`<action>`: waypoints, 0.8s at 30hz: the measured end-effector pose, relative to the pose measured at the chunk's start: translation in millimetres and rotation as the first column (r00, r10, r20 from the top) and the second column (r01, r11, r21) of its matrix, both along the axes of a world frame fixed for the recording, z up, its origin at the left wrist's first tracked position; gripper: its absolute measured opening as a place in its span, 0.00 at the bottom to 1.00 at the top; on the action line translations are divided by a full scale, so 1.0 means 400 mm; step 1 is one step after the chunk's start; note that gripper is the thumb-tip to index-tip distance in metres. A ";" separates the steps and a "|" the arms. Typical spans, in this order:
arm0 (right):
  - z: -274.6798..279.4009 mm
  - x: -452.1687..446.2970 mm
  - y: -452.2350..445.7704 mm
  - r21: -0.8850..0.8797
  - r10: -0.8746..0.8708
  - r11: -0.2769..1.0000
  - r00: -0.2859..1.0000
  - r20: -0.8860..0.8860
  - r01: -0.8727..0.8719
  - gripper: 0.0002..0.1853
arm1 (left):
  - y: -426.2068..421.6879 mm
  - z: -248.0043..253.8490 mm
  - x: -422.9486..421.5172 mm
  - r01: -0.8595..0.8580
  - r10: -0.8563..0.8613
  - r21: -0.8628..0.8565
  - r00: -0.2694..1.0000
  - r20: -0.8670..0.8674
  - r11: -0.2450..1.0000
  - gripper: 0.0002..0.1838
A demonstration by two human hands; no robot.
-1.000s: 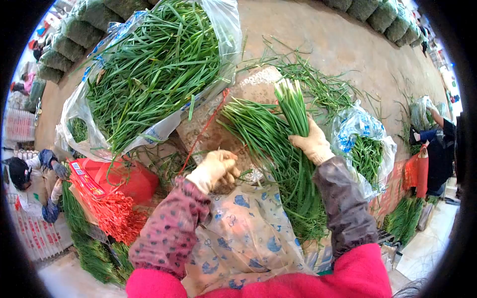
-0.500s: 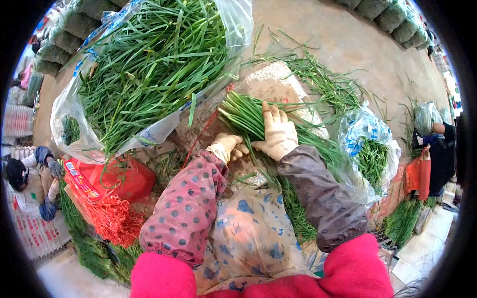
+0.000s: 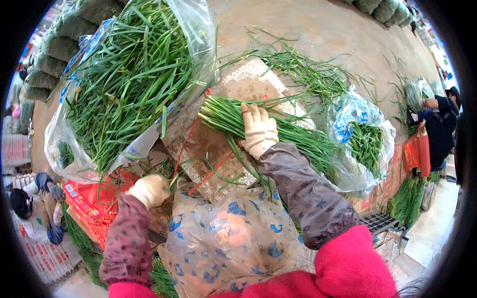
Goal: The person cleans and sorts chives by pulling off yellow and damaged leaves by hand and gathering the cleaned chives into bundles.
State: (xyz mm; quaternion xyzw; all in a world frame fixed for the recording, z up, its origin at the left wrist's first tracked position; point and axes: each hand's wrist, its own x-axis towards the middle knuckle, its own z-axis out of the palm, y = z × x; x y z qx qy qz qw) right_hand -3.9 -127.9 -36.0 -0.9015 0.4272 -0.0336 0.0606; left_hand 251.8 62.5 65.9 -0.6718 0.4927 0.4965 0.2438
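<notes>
My right hand (image 3: 259, 130), in a cream glove, lies over a bunch of garlic chives (image 3: 223, 113), fingers curled across the stalks. The bunch rests slantwise on a dirty, pale board (image 3: 248, 79), its cut ends to the left. Red string (image 3: 185, 144) runs over the board at the bunch's left; another length lies below the stalks. My left hand (image 3: 151, 191), gloved and motion-blurred, is closed at the board's lower left, beside a pile of red ties (image 3: 94, 213). A little green shows at its edge, but what it holds is hidden.
A large open plastic bag (image 3: 201, 44) of loose chives stands at upper left. A smaller bag (image 3: 348, 119) of greens sits right. Loose leaves (image 3: 308, 69) litter the floor beyond the board. Other people (image 3: 44, 203) are at far left and far right (image 3: 439, 129).
My left hand has left the bunch and moved left and down toward the red ties. My right hand stays on the chives. The whole view has shifted somewhat.
</notes>
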 end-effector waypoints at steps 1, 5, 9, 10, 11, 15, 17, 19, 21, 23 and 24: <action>0.002 0.000 0.000 -0.023 0.009 1.000 1.000 -0.006 -0.009 0.57 | 0.040 -0.014 -0.013 0.410 -0.350 -0.082 0.854 0.386 0.909 0.04; 0.000 0.011 0.012 -0.063 -0.006 0.998 1.000 -0.004 0.005 0.52 | -0.059 -0.006 -0.162 0.395 -0.203 -0.501 0.896 0.395 0.770 0.22; 0.001 0.013 0.018 -0.052 -0.038 0.998 0.999 0.002 0.038 0.47 | -0.223 -0.143 -0.263 0.548 -0.206 -0.768 0.836 0.508 0.331 0.32; 0.010 0.013 0.019 -0.033 -0.041 0.999 0.999 0.002 0.041 0.46 | -0.267 -0.173 -0.279 0.616 -0.241 -0.727 0.788 0.567 0.304 0.33; 0.018 0.014 0.024 -0.066 -0.036 0.997 0.997 -0.061 0.032 0.46 | -0.300 -0.217 -0.290 0.598 -0.205 -0.762 0.801 0.563 0.248 0.34; 0.194 0.019 -0.012 0.269 0.059 0.963 0.950 -0.307 0.027 0.42 | -0.375 -0.316 -0.304 0.583 -0.039 -0.772 0.804 0.594 0.253 0.34; 0.287 0.032 -0.069 0.332 0.047 0.940 0.938 -0.343 0.075 0.28 | -0.385 -0.291 -0.312 0.503 -0.119 -0.766 0.858 0.501 0.400 0.33; 0.246 0.031 -0.123 0.164 0.036 0.986 0.999 0.004 -0.036 0.26 | -0.379 -0.344 -0.318 0.602 -0.018 -0.770 0.790 0.613 0.213 0.29; 0.137 0.046 -0.166 0.136 0.078 0.985 0.971 0.227 -0.111 0.24 | -0.399 -0.374 -0.322 0.432 -0.017 -0.840 0.892 0.452 0.329 0.25; 0.136 0.058 -0.142 0.428 0.020 0.902 0.997 0.078 -0.052 0.27 | -0.401 -0.359 -0.334 0.373 0.021 -0.856 0.913 0.407 0.358 0.28; 0.173 0.066 -0.114 0.510 -0.052 0.860 0.997 0.056 0.016 0.30 | -0.397 -0.382 -0.334 0.440 0.031 -0.834 0.879 0.476 0.334 0.31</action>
